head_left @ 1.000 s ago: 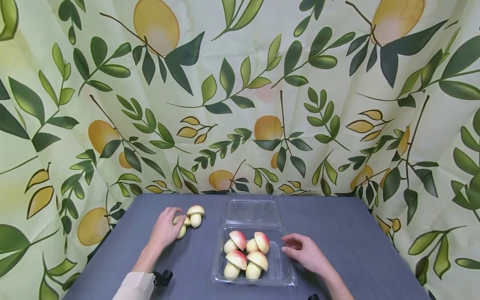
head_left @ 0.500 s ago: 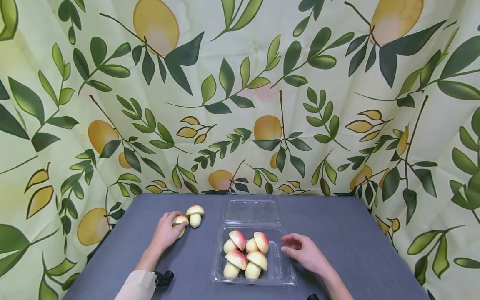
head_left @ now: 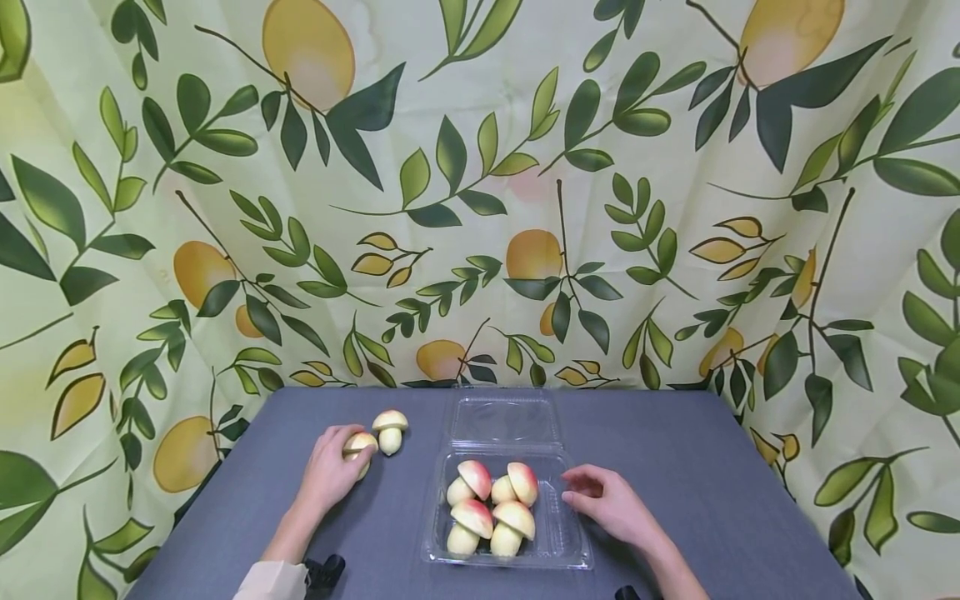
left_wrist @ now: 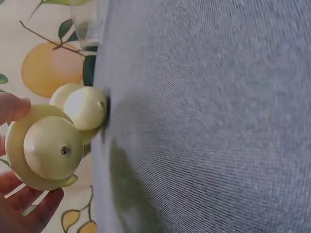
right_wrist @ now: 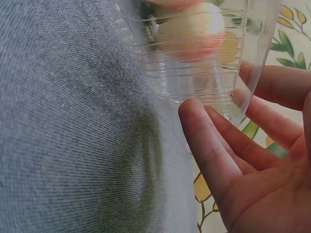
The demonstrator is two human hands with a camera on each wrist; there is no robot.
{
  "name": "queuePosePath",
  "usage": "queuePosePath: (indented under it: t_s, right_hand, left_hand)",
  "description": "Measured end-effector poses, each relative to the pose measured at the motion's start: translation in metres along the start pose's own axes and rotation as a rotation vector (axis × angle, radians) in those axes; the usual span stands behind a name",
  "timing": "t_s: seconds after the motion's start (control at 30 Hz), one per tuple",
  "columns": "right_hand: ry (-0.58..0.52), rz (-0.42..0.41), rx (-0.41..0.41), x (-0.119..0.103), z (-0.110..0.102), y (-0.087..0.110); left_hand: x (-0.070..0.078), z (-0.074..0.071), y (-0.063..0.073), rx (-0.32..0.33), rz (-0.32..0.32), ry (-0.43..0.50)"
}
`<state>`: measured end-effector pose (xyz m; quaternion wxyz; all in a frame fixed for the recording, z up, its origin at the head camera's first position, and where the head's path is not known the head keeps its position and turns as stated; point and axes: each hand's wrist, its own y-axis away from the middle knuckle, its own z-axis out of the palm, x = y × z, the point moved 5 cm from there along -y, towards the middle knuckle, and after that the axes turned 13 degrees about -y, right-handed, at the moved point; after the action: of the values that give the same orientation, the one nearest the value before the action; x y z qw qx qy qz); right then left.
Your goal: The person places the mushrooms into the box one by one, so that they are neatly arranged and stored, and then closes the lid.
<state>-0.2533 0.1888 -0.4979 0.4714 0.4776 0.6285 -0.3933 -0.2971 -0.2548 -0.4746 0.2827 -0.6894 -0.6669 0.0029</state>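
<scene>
My left hand (head_left: pixel 328 467) grips a pale yellow mushroom (head_left: pixel 361 445) with a red-tinged cap, thumb on one side and fingers on the other. In the left wrist view this mushroom (left_wrist: pixel 53 148) turns its stem end to the camera and appears slightly off the cloth. A second mushroom (head_left: pixel 390 432) stands right beside it. My right hand (head_left: pixel 611 504) is at the right wall of a clear plastic clamshell box (head_left: pixel 558 533), fingers loosely bent and holding nothing. Its fingertips (right_wrist: pixel 192 109) are close to the wall; I cannot tell whether they touch.
Several mushrooms (head_left: pixel 471 518) lie in the box's left and middle, with a bare strip along its right side. The lid (head_left: pixel 506 421) lies folded back behind it. Grey cloth covers the table (head_left: pixel 660 442); a leaf-and-fruit patterned curtain (head_left: pixel 480 192) hangs behind and at both sides.
The left hand has closed its thumb and fingers on the nearer mushroom and shifted it slightly. The right hand and the box have stayed in place.
</scene>
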Motion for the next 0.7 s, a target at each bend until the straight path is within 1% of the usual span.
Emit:
queuePosePath:
  t_s: [0.2, 0.47, 0.53, 0.7]
  right_hand:
    - [0.003, 0.001, 0.001, 0.0, 0.001, 0.0]
    - [0.0, 0.016, 0.005, -0.001, 0.001, 0.001]
    - [-0.002, 0.018, 0.006, -0.001, 0.001, 0.001]
    - [-0.004, 0.014, 0.007, -0.001, 0.001, 0.001]
  left_hand:
    - [0.015, -0.008, 0.005, 0.05, 0.044, -0.001]
    - [0.044, -0.019, 0.011, 0.111, 0.12, 0.014]
    - [0.052, -0.022, 0.012, 0.132, 0.146, 0.013]
    - [0.073, -0.028, 0.014, 0.195, 0.241, -0.004]
